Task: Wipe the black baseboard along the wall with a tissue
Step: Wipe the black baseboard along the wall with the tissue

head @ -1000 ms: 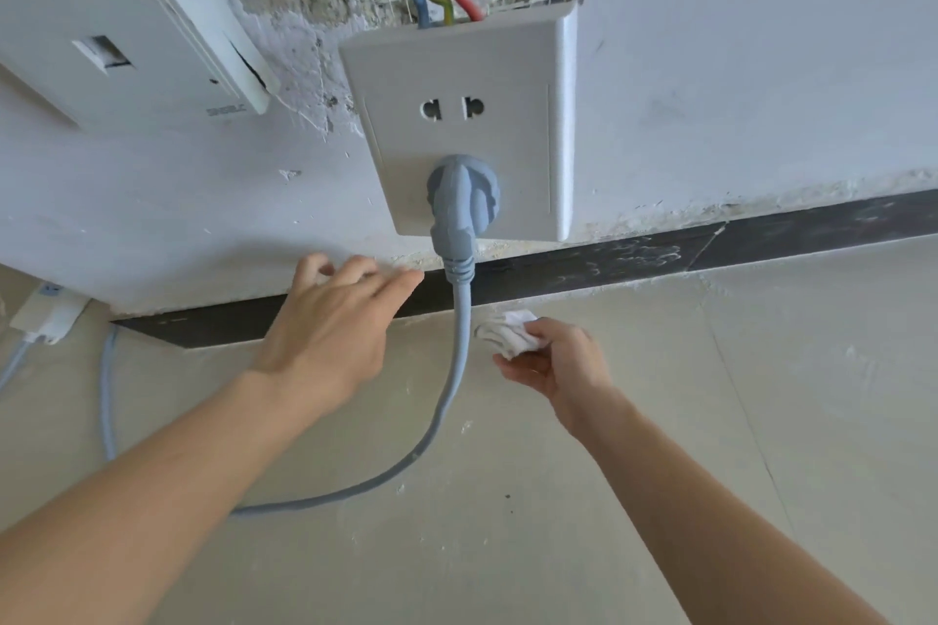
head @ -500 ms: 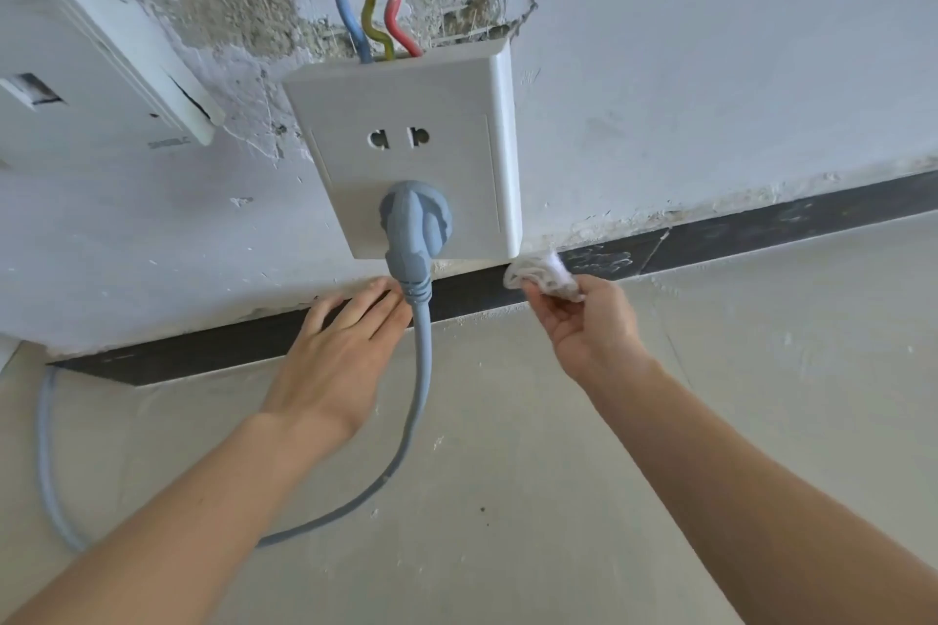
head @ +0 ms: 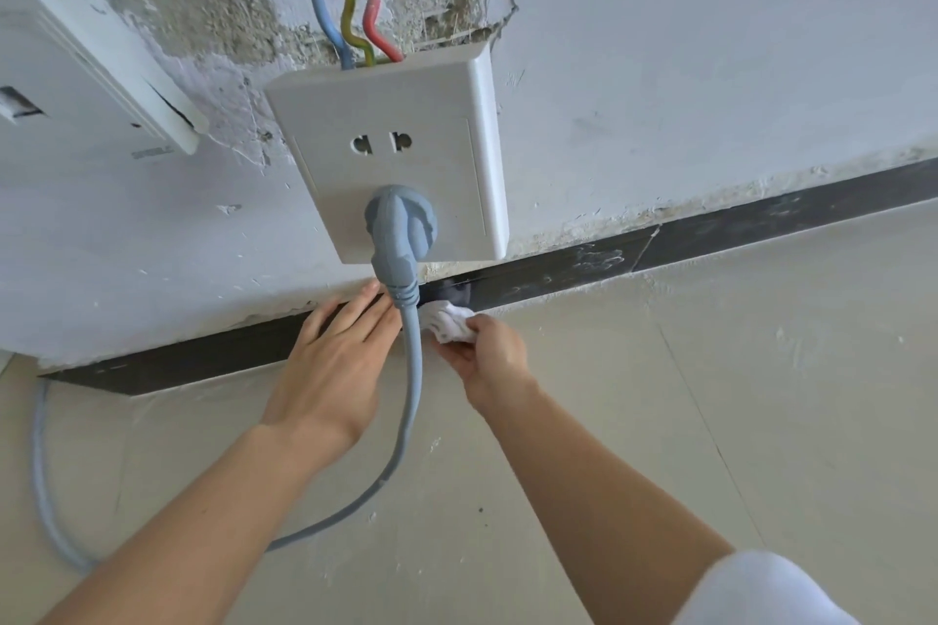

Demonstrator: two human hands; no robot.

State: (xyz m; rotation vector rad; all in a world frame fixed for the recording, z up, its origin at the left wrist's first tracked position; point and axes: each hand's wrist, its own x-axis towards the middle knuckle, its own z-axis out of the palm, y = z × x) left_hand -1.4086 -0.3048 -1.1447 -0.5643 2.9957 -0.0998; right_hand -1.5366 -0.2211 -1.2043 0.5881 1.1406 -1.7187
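Observation:
The black baseboard (head: 710, 228) runs along the foot of the white wall, streaked with pale dust to the right of the socket. My right hand (head: 490, 355) pinches a crumpled white tissue (head: 449, 322) and holds it against the baseboard just below the socket. My left hand (head: 330, 365) lies flat with straight fingers on the baseboard and wall edge, just left of the grey cable (head: 413, 371).
A white wall socket (head: 441, 142) sticks out above the hands, with a grey plug (head: 401, 228) in it and coloured wires (head: 350, 15) entering from broken plaster. The cable loops down across the beige floor (head: 710, 396). A white box (head: 76, 66) hangs at left.
My right hand has moved the tissue leftward and down along the baseboard, from right of the socket to just beside the cable. My left hand stays flat at the baseboard.

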